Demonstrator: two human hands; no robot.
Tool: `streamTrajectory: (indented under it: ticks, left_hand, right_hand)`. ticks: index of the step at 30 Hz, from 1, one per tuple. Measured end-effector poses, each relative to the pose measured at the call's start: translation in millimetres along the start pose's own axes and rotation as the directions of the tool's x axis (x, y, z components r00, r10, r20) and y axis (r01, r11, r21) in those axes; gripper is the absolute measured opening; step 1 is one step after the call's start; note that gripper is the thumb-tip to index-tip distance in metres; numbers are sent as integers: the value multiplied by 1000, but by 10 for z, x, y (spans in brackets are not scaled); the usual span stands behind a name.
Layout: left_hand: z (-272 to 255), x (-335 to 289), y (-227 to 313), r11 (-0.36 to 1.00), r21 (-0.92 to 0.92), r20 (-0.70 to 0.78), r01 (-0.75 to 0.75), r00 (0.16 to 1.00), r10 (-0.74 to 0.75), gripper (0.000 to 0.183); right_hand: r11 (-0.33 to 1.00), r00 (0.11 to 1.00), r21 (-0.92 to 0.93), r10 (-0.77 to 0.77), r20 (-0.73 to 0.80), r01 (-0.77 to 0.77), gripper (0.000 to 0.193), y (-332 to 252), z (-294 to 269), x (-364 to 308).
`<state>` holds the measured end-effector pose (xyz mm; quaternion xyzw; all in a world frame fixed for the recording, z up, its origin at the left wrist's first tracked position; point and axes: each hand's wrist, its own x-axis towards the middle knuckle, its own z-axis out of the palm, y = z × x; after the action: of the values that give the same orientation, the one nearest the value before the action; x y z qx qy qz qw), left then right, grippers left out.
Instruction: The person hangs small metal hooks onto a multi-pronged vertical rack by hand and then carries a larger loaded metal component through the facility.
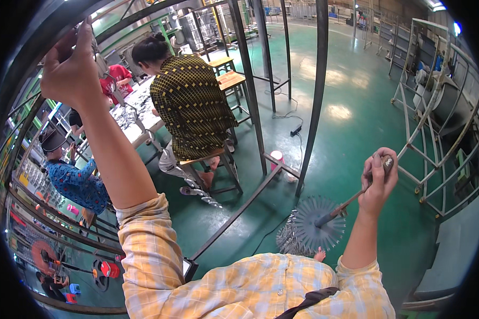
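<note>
My left hand (72,72) is raised at the upper left, against a dark metal frame (24,58). Its fingers are closed at the bar, and what they hold is hidden. Beside that hand, a long twisted silver metal strip (207,198) hangs down, ending in a spiral. My right hand (377,183), out to the right, is wrapped round the upper end of a brownish rod (351,201) with a rounded tip. Below it, low over the floor, is a disc of radiating grey metal strips (303,220); the rod appears to run down to its centre. More shiny pieces cluster beside the disc.
Upright dark posts (320,80) and a low crossbar (237,210) stand ahead. A person in a checked dark shirt (191,106) sits on a stool by a littered worktable (149,125). Other people sit at the left. Pale wheeled racks (410,127) are at the right; a cable (302,154) lies on the green floor.
</note>
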<state>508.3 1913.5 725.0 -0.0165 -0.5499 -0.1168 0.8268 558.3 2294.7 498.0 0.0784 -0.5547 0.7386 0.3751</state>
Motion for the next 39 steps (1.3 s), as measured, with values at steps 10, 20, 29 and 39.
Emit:
streamTrajectory:
  ticks: [10,20,29,39]
  left_hand:
    - [-75,54,43,994,-102,53,51,998,-46,26]
    - [-974,-231,83,892,-261,248,369,919,-307,29]
    - [-3657,-1794,227,704,529,299,473,673,-677,15]
    - [-8122,-3811,3661,-578,812,-560,82,-168,-811,20]
  right_hand:
    - [993,999,-110,-44,7,45,14,48,37,-2]
    - [995,997,-72,74,17,-73,18,156,-39,-47]
    - [981,961,61,166,223,-183,14,71,-105,-84]
    - [953,827,156,135,546,-259,14,-309,113,-283]
